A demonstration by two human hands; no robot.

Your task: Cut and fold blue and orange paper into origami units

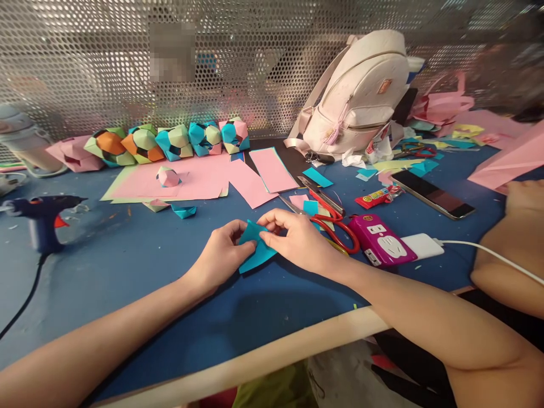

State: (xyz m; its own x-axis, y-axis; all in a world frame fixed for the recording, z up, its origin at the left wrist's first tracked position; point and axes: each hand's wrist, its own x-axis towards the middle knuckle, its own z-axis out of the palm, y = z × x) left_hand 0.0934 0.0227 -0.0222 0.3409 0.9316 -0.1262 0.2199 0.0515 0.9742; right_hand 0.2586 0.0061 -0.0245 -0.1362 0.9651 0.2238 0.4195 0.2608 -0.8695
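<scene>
Starting at the near part of the tabletop (204, 334), we find both hands pinching one piece of blue paper (258, 255). The left hand (223, 255) grips its left side with the thumb laid on top; the right hand (293, 238) grips its upper right side between thumb and fingers. We cannot make out the fold pattern, since the fingers cover part of the paper and the paper in turn hides some left fingertips.

Beside the right hand, we locate red-handled scissors (355, 238), partly hidden by that hand and overlapping paper scraps. Next to these lies a magenta power adapter (378, 241) with a white charger (425, 246); the charger's cable runs out of view at the right edge.

At the far left, the glue gun (45, 224) shows fully on its trigger side, but its cord is cut off. Behind, we note a row of folded paper polyhedra (176, 141), whose rear faces we cannot see. Another person's arm (501, 260) is cut off at the right.
</scene>
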